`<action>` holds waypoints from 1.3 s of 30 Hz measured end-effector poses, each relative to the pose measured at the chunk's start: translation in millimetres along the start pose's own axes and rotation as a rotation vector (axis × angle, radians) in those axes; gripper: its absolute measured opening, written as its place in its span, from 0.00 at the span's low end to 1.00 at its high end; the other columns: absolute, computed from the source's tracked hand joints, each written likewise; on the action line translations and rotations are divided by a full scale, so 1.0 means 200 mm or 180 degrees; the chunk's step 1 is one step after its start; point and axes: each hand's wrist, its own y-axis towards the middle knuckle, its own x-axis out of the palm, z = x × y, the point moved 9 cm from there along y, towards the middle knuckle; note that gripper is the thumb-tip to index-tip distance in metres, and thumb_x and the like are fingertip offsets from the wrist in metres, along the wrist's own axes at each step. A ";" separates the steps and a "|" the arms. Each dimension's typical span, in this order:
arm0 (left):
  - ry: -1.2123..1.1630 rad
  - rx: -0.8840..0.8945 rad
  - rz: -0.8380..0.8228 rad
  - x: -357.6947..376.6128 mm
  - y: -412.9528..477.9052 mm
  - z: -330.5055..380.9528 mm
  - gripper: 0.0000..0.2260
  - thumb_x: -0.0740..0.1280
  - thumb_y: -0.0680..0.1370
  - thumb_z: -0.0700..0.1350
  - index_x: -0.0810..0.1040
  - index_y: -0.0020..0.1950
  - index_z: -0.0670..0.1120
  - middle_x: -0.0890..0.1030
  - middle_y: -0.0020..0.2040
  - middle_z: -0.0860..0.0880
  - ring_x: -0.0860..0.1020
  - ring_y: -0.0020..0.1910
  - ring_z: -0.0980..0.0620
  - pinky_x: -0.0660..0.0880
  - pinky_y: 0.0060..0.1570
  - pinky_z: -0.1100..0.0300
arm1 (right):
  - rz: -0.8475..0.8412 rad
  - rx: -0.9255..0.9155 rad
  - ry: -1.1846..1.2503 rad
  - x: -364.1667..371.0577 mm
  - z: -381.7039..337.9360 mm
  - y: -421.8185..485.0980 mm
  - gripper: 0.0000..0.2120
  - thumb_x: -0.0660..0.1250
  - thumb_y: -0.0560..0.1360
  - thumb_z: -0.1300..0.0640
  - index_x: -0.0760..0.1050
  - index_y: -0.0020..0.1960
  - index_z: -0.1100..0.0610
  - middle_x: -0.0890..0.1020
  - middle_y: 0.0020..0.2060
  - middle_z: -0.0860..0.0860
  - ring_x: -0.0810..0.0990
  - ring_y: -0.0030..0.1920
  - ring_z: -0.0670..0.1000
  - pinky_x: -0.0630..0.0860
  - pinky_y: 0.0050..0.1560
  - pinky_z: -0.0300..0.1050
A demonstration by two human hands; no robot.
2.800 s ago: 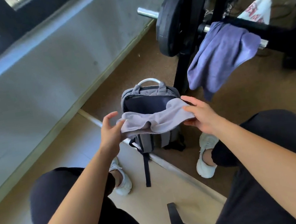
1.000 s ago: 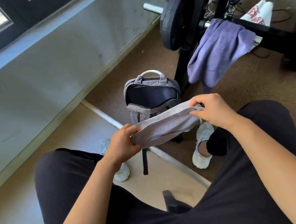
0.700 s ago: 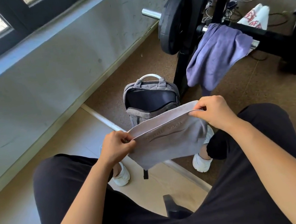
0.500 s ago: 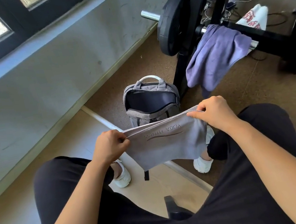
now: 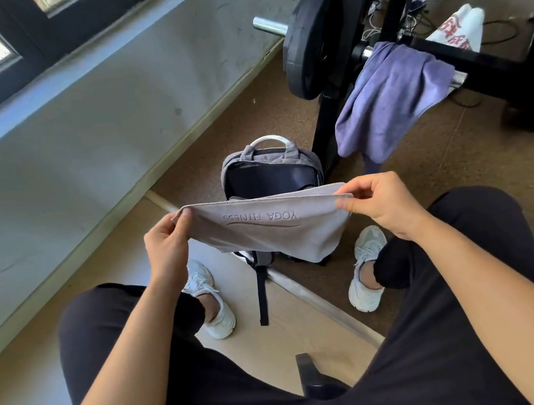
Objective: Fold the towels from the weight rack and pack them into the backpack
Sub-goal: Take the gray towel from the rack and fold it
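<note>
I held the grey towel (image 5: 273, 232) stretched between my hands. My left hand (image 5: 167, 248) pinched its left top corner and my right hand (image 5: 377, 208) pinched the right one, so the top edge ran taut and the cloth hung flat for a clean fold. It hung in front of the backpack (image 5: 271, 174), which stood unzipped, I think to take it. A purple towel (image 5: 388, 97) lay draped over the weight rack (image 5: 487, 63), far right, not yet folded.

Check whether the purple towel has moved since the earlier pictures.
No. The purple towel still hangs over the same rack bar, right beside the weight plate.
</note>
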 end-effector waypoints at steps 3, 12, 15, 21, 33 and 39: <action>-0.0121 0.0214 0.0171 -0.02 -0.02 0.06 0.05 0.70 0.81 0.41 0.85 0.49 0.42 0.82 0.34 0.59 0.76 0.36 0.62 0.73 0.42 0.65 | 0.0288 -0.0753 -0.0746 -0.01 -0.16 -0.04 0.04 0.78 0.71 0.58 0.86 0.45 0.55 0.85 0.39 0.47 0.83 0.40 0.42 0.79 0.46 0.42; 0.0588 0.0282 0.0197 -0.01 -0.02 0.02 0.03 0.73 0.79 0.44 0.86 0.47 0.50 0.83 0.36 0.62 0.74 0.38 0.64 0.71 0.41 0.65 | -0.0079 -0.0175 -0.1104 0.10 0.00 -0.01 0.19 0.78 0.71 0.61 0.81 0.59 0.48 0.80 0.34 0.50 0.78 0.36 0.47 0.74 0.43 0.42; 0.0547 0.0379 0.0336 -0.03 -0.03 0.04 0.03 0.73 0.79 0.43 0.86 0.48 0.48 0.83 0.41 0.51 0.75 0.42 0.58 0.71 0.42 0.68 | -0.0108 -0.0190 -0.1195 0.09 -0.01 0.01 0.22 0.76 0.73 0.59 0.80 0.65 0.54 0.83 0.40 0.52 0.80 0.41 0.50 0.76 0.47 0.43; 0.0448 0.0497 0.0281 -0.04 -0.04 0.08 0.04 0.73 0.78 0.39 0.87 0.51 0.45 0.87 0.45 0.50 0.81 0.44 0.58 0.77 0.52 0.66 | 0.0377 -0.0581 -0.1118 0.05 -0.10 -0.02 0.05 0.74 0.75 0.57 0.81 0.43 0.57 0.81 0.36 0.50 0.78 0.37 0.49 0.75 0.40 0.44; 0.0610 0.0085 0.0011 0.02 -0.07 0.04 0.04 0.76 0.76 0.43 0.84 0.42 0.48 0.82 0.35 0.52 0.78 0.36 0.56 0.76 0.43 0.59 | 0.0352 0.0478 -0.0449 -0.01 0.12 0.01 0.16 0.70 0.78 0.56 0.71 0.37 0.63 0.73 0.28 0.56 0.73 0.30 0.51 0.68 0.34 0.46; 0.0129 -0.0554 -0.0200 0.10 -0.13 -0.05 0.17 0.71 0.79 0.44 0.70 0.33 0.47 0.71 0.29 0.51 0.72 0.29 0.53 0.76 0.36 0.53 | 0.0575 0.0693 0.0058 0.02 0.13 0.01 0.15 0.68 0.78 0.56 0.72 0.37 0.64 0.78 0.24 0.55 0.80 0.24 0.54 0.73 0.28 0.43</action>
